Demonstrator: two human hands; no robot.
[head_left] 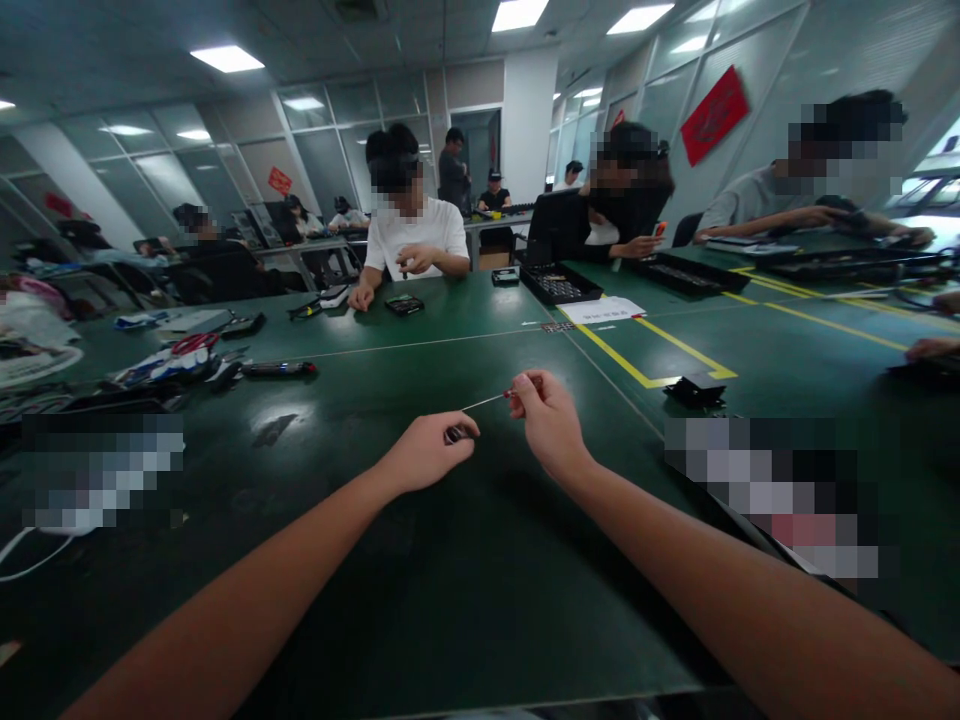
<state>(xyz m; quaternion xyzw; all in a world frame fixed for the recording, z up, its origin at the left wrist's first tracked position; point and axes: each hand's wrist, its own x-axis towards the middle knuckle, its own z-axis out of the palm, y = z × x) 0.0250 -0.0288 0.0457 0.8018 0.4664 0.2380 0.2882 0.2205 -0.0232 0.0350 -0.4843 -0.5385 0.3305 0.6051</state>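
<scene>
In the head view, my left hand point(426, 450) is just above the middle of the green table, its fingers curled round a small dark object point(454, 434) with a shiny edge. Most of that object is hidden by the hand. To its right, my right hand point(546, 418) is closed in a pinch on the red end of a thin, pale, straight piece point(486, 402). This piece slants down leftward to the back of my left hand; whether it joins the dark object is hidden. It is too small to tell its kind.
A dark pen-like tool point(279, 369) and a heap of bagged parts point(169, 360) lie left. Black trays point(559, 284) and a white paper sheet point(606, 310) lie ahead, near yellow tape lines point(611, 352). A small black part point(696, 389) is right. Several people sit around.
</scene>
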